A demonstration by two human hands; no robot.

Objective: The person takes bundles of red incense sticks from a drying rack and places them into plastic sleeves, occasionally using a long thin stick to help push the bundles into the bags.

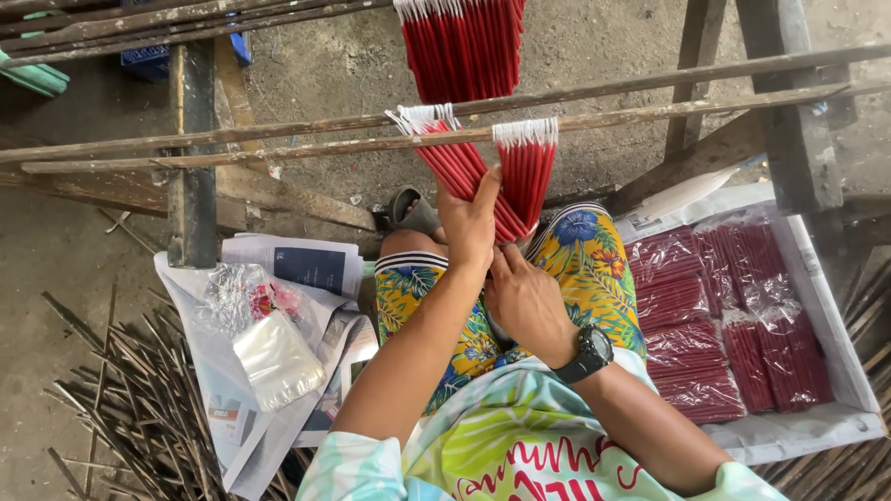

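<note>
Candles (469, 172) — red, hanging bunch — against left hand (471, 223) fingers (489, 186); right hand (526, 301) below.

- Floor: rough grey concrete ground (334, 65), dusty and stained, lit by even daylight.
- Frame: weathered wooden post (192, 158) standing upright, crossed by long thin wooden rails (232, 137) running left to right.
- Second dark wooden upright (794, 130) at right.
- Lower left: heap of thin dark bamboo sticks (130, 399) on the ground.
- Spread newspaper sheets (223, 408) lie beside the sticks.
</note>
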